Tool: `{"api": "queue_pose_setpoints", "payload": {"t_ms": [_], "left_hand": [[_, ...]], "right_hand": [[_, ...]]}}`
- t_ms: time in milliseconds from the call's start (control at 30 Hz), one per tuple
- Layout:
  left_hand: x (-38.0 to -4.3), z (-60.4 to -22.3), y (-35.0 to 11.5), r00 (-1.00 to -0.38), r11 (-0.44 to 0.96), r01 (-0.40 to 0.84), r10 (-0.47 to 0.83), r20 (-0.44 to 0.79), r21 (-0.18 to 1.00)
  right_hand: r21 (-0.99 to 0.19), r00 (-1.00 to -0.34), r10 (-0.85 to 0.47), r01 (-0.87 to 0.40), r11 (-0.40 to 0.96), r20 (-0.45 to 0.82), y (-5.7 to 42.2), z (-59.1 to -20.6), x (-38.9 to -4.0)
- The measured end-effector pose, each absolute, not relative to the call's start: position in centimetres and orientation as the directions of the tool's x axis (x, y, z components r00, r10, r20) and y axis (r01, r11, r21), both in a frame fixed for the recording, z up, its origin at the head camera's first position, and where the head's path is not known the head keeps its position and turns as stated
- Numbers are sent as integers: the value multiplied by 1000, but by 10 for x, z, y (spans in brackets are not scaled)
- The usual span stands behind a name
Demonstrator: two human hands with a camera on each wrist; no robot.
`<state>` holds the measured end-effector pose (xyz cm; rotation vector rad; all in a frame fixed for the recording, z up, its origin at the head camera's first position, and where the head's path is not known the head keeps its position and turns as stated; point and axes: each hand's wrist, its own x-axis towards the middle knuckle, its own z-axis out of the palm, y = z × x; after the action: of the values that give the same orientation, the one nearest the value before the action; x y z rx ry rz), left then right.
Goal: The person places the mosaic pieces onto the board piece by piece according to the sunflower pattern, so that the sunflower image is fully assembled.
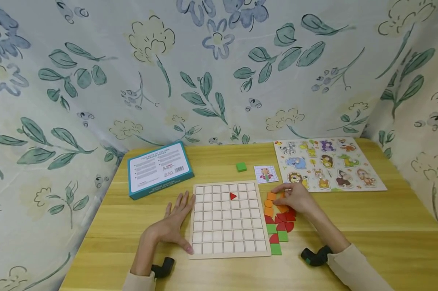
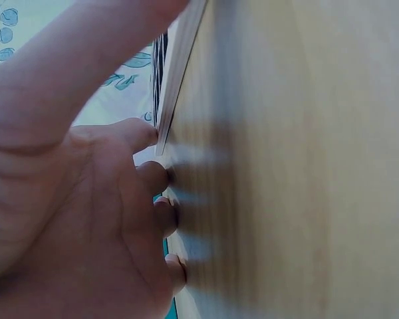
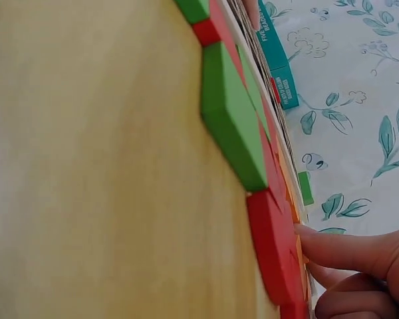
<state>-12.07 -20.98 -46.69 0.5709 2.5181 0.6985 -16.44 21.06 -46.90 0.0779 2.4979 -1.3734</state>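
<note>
The square wooden grid board (image 1: 227, 222) lies on the table, with one red triangle tile (image 1: 233, 196) in an upper cell. My left hand (image 1: 171, 226) is spread along the board's left edge, thumb at the lower left corner and fingertips near the upper left side. In the left wrist view, the fingertips (image 2: 166, 216) rest on the tabletop beside the board. On the board's right, my right hand (image 1: 295, 198) pinches an orange square tile (image 1: 271, 196) between thumb and index finger. Red tiles (image 1: 281, 218) and green tiles (image 1: 275, 249) lie below it along the board's edge.
A teal-edged box (image 1: 161, 167) stands at the back left. Behind the board lie a green square tile (image 1: 241, 167) and a small pattern card (image 1: 266, 174). An animal puzzle board (image 1: 329, 163) fills the back right, close to the right hand. Patterned cloth (image 1: 219, 81) hangs behind the table.
</note>
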Motion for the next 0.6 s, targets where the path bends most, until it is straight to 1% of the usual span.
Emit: {"api": "queue_pose_setpoints", "payload": {"t_ms": [133,300,433,600], "left_hand": [[-121,-466,-210,-804,782,263,501,-319,564],[-121,-469,-212,-803,782,257,500,-324,568],[-121,-470,-212,-804,780,258,501,-322,570],[-122,-471,-211,-803,776,259,504,-319,575]], "right_hand": [[-811,-964,-106,143,567,-244,208,-466,-165],[-855,-960,-178,100,509,-218,188,-460,-167],[-889,-948,-232,96,448,-220,163,-460,-172],[-905,-935,-251,135,404,-252,130,-459,-178]]}}
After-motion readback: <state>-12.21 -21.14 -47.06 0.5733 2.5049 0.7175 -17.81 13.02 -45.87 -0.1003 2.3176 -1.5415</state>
